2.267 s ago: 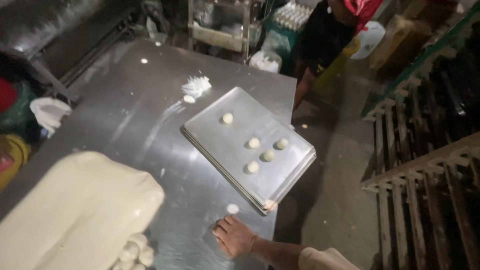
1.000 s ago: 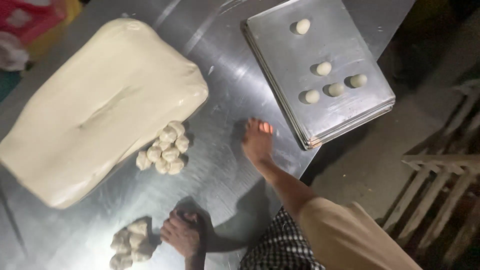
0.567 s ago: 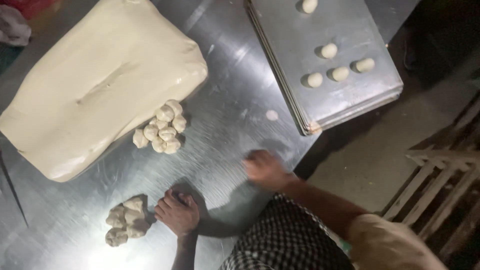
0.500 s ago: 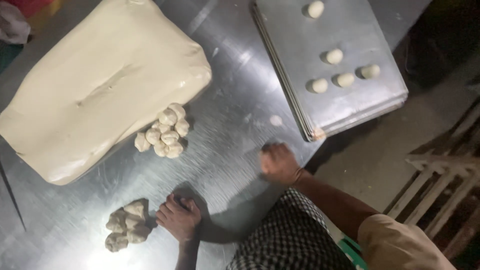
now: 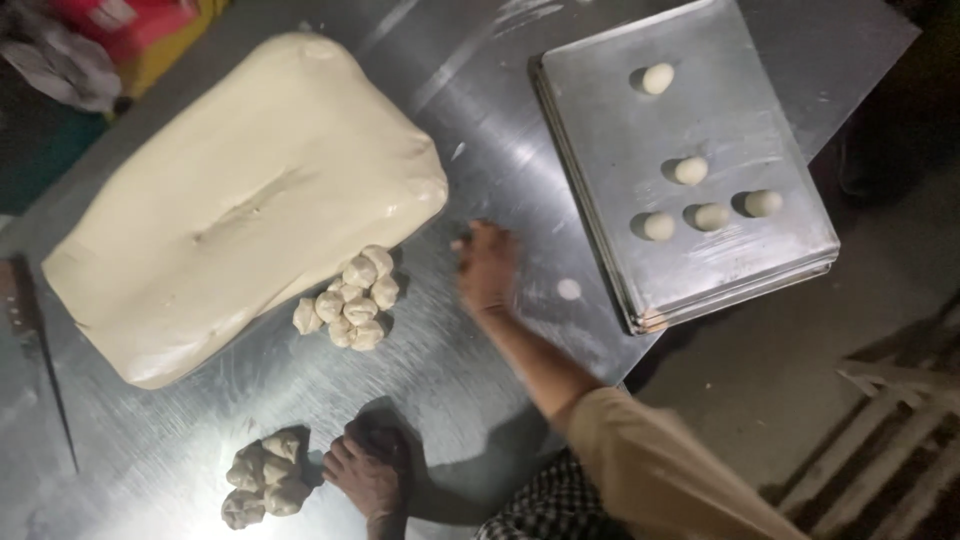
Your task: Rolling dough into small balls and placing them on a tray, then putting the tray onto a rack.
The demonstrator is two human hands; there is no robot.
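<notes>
A view from above onto a steel tabletop; a large pale slab of dough lies across its upper left part; just beside the slab's lower right edge sits a cluster of small dough pieces, touching one another; a second, rougher heap of dough pieces lies near the bottom edge; the left hand rests palm down on the tabletop just right of that heap, fingers loosely spread, nothing visibly in it; the right hand is stretched out over the middle of the tabletop, right of the cluster, blurred, so whether it holds anything cannot be told; a single small dough ball lies on the tabletop between that hand and a metal baking tray; the tray lies at the upper right, tilted, and carries five rounded dough balls, one alone near the top, four lower down; a knife lies at the far left edge.
</notes>
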